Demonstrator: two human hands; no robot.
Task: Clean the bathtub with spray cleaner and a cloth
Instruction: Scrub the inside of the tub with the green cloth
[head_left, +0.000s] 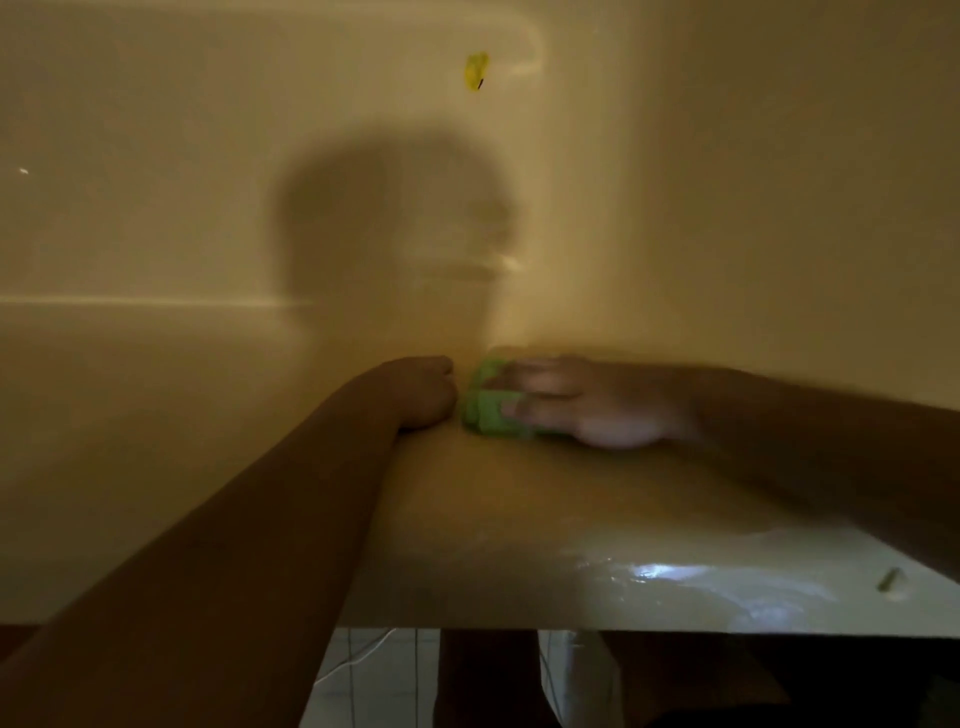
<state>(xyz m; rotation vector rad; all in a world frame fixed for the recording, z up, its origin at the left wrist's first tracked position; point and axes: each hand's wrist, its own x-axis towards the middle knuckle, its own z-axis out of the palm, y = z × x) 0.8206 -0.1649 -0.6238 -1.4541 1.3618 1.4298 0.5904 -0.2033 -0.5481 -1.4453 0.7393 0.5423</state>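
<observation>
My left hand (423, 392) is bare; my left forearm (260, 519) bare along its whole visible length; my right hand (587, 410) bare, its outline blurred; my right forearm (805, 431) likewise bare, edges soft.

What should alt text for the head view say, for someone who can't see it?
A right hand, blurred, presses flat fingers on a green cloth on the tub rim near the wall corner. The left hand rests curled beside the cloth. The near rim shines wet; a yellow scrap sticks to the wall.
</observation>
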